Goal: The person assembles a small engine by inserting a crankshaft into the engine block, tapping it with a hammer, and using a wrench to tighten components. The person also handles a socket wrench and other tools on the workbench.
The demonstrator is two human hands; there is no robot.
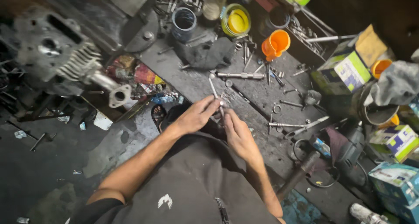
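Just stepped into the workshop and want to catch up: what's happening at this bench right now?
A person sits over a greasy, cluttered workbench, working with both bare hands close together. The left hand pinches a thin metal stem, likely an engine valve, which sticks up toward the bench, while the right hand grips something small at its lower end, hidden by the fingers. An orange funnel, loose bolts and a finned cylinder head lie around.

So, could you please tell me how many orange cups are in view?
2: one orange cup lying tilted on the bench top centre, another orange cup at the right edge, partly hidden; others may be covered.
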